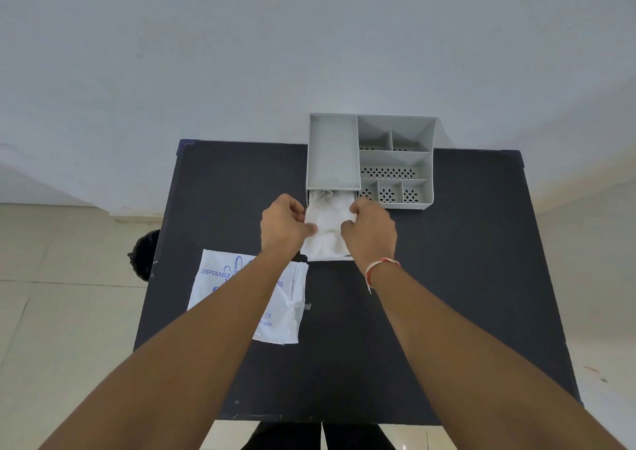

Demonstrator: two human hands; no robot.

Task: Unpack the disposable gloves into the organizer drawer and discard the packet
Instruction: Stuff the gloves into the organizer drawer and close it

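A grey organizer (333,153) stands at the far edge of the black table (447,277). Its drawer (330,259) is pulled out toward me and holds a crumpled white bundle of disposable gloves (327,229). My left hand (283,224) pinches the bundle's left side. My right hand (370,231) grips its right side, over the drawer. The white glove packet (220,288), printed in blue, lies flat on the table to the left, partly under my left forearm.
The organizer's right half has several open compartments (395,171) with perforated floors. A dark round object (144,253), maybe a bin, sits on the floor past the table's left edge. A pale wall rises behind the table.
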